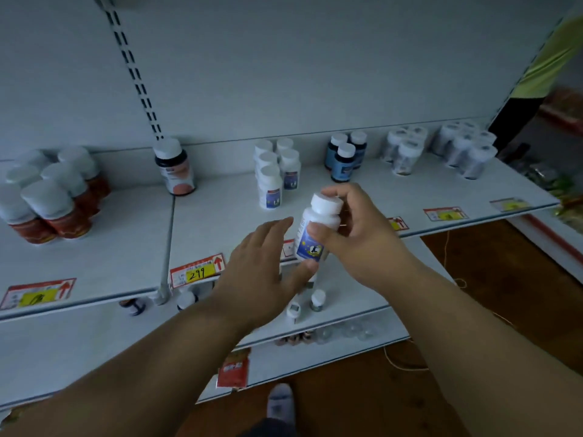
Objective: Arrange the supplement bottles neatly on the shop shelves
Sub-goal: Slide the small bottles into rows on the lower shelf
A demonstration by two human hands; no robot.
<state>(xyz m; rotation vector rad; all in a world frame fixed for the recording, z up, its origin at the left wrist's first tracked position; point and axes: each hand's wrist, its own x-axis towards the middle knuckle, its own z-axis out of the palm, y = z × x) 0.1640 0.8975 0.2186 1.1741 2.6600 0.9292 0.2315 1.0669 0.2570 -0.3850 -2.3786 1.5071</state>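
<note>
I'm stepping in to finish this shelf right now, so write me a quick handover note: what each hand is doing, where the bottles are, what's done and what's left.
Right hand grips a white bottle with a blue label by its cap and body, held above the front edge of the upper shelf.
Left hand is open, thumb touching the bottle's base.
Done: matching white bottles stand in two rows behind; dark blue-label bottles and clear wrapped packs are grouped to the right, red-label bottles to the left.
Left: set the held bottle with its matching rows; loose bottles remain on the lower shelf.

White shelf (362,197), bottle clusters (274,171) (caps up), price tags (197,272)
</note>
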